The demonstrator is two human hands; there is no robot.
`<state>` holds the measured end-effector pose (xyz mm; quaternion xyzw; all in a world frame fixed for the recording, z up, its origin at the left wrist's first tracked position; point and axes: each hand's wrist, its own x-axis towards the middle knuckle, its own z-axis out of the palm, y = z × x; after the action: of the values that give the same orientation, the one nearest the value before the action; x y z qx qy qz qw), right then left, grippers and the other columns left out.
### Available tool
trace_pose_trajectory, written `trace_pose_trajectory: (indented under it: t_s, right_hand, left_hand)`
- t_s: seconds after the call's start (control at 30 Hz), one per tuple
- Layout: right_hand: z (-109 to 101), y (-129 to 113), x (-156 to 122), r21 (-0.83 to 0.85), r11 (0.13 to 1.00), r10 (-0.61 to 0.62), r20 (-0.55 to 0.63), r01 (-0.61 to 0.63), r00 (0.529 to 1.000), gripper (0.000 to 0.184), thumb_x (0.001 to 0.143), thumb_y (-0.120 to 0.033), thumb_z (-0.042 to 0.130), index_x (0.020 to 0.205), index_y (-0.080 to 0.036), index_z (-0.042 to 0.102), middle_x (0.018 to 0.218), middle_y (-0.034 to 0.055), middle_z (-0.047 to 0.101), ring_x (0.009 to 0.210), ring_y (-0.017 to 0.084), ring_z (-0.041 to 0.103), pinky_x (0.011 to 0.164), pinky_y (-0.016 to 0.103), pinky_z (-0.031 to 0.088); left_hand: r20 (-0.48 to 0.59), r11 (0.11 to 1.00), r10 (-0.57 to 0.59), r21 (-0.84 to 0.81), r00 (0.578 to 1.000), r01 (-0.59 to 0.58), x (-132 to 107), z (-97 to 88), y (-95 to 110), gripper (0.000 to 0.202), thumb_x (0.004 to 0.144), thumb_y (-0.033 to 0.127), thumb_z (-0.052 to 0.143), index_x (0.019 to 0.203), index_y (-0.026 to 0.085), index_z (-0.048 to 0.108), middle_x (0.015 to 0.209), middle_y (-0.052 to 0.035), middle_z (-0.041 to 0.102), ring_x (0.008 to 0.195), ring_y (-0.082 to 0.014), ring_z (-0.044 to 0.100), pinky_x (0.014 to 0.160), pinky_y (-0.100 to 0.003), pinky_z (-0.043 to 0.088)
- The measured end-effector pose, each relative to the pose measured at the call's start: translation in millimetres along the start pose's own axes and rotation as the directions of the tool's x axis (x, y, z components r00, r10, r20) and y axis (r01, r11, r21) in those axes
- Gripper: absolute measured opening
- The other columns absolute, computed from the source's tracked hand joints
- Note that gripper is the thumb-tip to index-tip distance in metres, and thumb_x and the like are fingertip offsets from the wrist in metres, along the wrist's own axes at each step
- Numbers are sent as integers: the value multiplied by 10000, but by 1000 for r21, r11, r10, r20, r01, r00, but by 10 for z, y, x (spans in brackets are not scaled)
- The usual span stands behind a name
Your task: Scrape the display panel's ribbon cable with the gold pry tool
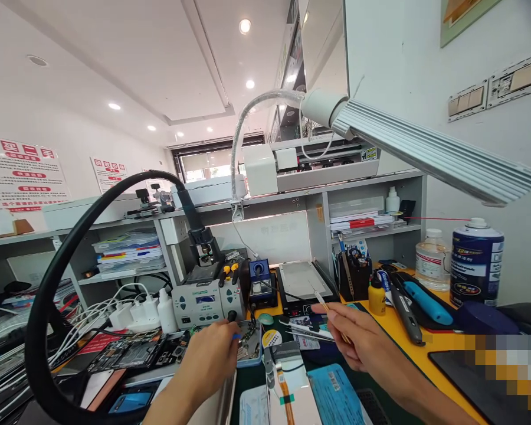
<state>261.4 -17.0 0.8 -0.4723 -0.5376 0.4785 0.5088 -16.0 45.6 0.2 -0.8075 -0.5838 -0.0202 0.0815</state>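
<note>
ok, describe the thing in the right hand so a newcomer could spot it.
Start at the grey soldering station mid-bench, then go right to the right hand over the orange mat. It holds thin tan tweezers, unlike the silver tweezers lying below.

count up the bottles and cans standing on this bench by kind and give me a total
White squeeze bottles by the soldering station: 1
Yellow bottles with a black cap: 1
Clear bottles with a white cap: 1
Dark blue spray cans: 1
Total: 4

The right hand holds tweezers; the left hand reaches toward the soldering station.
</note>
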Motion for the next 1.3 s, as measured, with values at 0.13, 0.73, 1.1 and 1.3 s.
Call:
trace_pose_trajectory:
  t_s: [0.13, 0.73, 1.1, 1.3]
  right_hand:
    - [-50, -48, 7, 19, 998, -60, -50, 61, 997, 564, 931, -432, 577, 1464, -304, 448, 766, -45, 572, 432, 76, 346, 380, 205, 282]
    - [-140, -50, 31, 282, 959, 43, -14, -38, 999, 216, 917, -256, 568, 1061, -150, 688, 751, 41, 726, 438, 116, 567, 380, 220, 390]
    - [-166, -68, 17, 381, 921, 86, 10, -83, 996, 218, 944, -233, 558, 1089, -148, 697, 725, 34, 718, 438, 110, 565, 383, 213, 396]
    - [-177, -66, 22, 413, 905, 106, 19, -104, 994, 219, 945, -218, 551, 1089, -144, 698, 724, 37, 716, 439, 105, 560, 385, 205, 406]
  left_hand:
    - [22, 998, 60, 11, 998, -60, 73, -15, 3, 195, 995, 308, 596, 1123, 174, 658, 1099, -55, 692, 959, -197, 689, 839, -395, 580]
    - [226, 977, 162, 102, 961, -189, 319, 152, 226, 231, 970, 344, 633, 1097, 153, 664, 1116, -65, 693, 1012, -220, 680, 904, -450, 555]
    - [44, 945, -18, -324, 999, 31, 323, 128, -36, 235, 982, 359, 611, 1072, 148, 662, 1029, -46, 698, 933, -200, 687, 849, -411, 568]
    - [173, 831, -86, -531, 981, 167, 357, 185, -85, 255, 990, 369, 599, 1089, 139, 650, 993, -37, 693, 825, -171, 690, 731, -343, 591]
